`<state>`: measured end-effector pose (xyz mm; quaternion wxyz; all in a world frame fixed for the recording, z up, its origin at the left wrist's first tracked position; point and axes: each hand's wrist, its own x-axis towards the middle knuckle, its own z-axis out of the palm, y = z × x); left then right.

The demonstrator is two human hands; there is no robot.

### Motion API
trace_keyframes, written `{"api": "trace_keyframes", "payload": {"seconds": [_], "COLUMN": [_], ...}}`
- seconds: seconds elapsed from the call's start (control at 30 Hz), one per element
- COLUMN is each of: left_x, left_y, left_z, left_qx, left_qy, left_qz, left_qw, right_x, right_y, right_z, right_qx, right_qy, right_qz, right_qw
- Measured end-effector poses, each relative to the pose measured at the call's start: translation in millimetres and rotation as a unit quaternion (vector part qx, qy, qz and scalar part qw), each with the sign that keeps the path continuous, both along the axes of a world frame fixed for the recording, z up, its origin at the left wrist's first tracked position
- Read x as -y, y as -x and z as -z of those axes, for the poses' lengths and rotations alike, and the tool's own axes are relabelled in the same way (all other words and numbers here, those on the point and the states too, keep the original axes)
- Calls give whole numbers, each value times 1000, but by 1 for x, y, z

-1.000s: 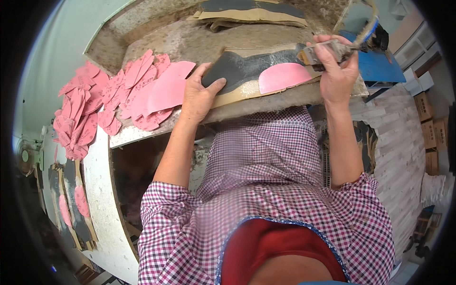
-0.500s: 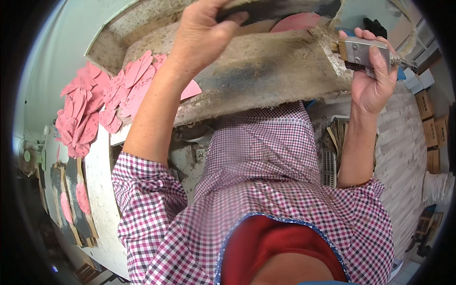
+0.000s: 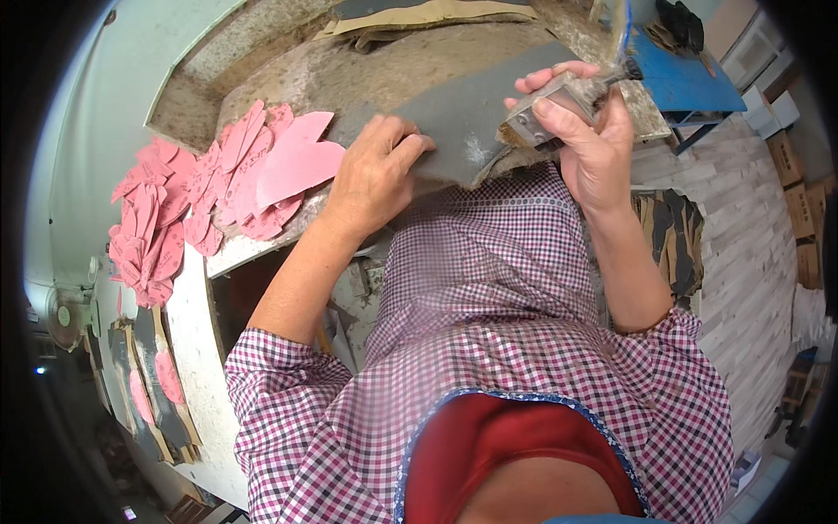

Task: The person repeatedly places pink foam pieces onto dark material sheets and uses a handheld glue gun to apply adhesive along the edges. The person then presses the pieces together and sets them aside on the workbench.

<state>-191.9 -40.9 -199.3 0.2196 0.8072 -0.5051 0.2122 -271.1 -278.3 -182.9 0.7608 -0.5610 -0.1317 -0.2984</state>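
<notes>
A dark grey sheet (image 3: 445, 122) lies flat across the stained work board (image 3: 288, 74). At its left end my left hand (image 3: 380, 162) bears down with curled fingers, holding it. Above the sheet's right part, my right hand (image 3: 589, 131) is closed around a brush with a metal housing (image 3: 546, 109). The brush's bristle end points left, toward the sheet's near right corner; whether it touches cannot be made out. A thin hose (image 3: 626, 35) runs up from behind the tool. Right beside my left hand, large pink cut pieces (image 3: 301, 170) top a loose heap.
More pink pieces (image 3: 148, 236) pile up on the white table (image 3: 196, 349) at left. Dark strips with tan edges (image 3: 161, 384) lie nearer. Layered sheets (image 3: 428, 16) rest at the board's back. A blue table (image 3: 690, 83) and cardboard boxes (image 3: 786, 166) stand at right.
My left hand has come down and nearer, onto a grey sheet that now covers part of the board. The right hand has brought the brush left over it.
</notes>
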Motion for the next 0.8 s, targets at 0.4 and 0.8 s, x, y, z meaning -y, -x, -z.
{"api": "trace_keyframes", "payload": {"seconds": [0.4,0.8], "left_x": [-5,-13], "left_y": [2,14], "left_z": [7,3], "left_qx": [66,120], "left_qy": [24,24], "left_qz": [46,44], "left_qw": [996,992], "right_x": [104,-12], "right_y": [-16,-39], "right_z": [9,-14], "right_qx": [9,13], "right_qy": [117,88], "right_qz": [277,59], "right_qw": [954,994]}}
